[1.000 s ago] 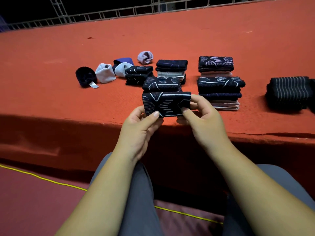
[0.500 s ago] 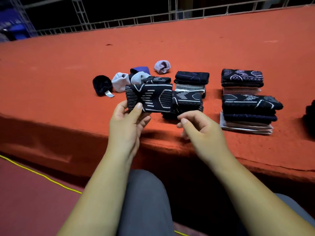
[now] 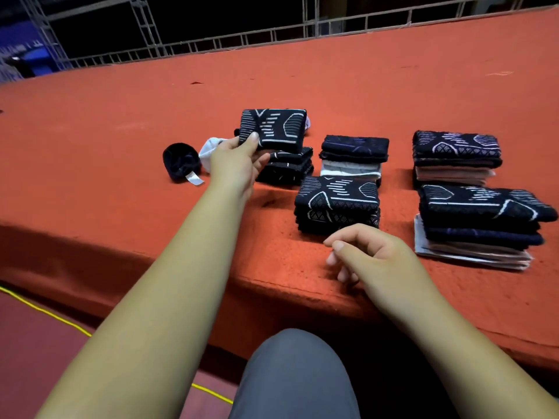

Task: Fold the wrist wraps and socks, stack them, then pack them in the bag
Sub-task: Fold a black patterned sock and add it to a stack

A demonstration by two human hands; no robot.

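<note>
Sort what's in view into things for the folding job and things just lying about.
Job: folded patterned piece, gripped by the left hand; low stack beneath it; near middle stack; far middle stack; near right stack; far right stack; black roll; white roll.

Lying about: yellow cord on the floor; metal railing behind the platform.

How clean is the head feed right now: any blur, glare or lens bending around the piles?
Head view: dim warm light, no glare on the red surface; nearly black beyond the railing. Head view: the wide lens bows the railing. Head view: the folded patterned piece in the left hand and the right hand look slightly soft; the pattern on the near pile is legible.
</note>
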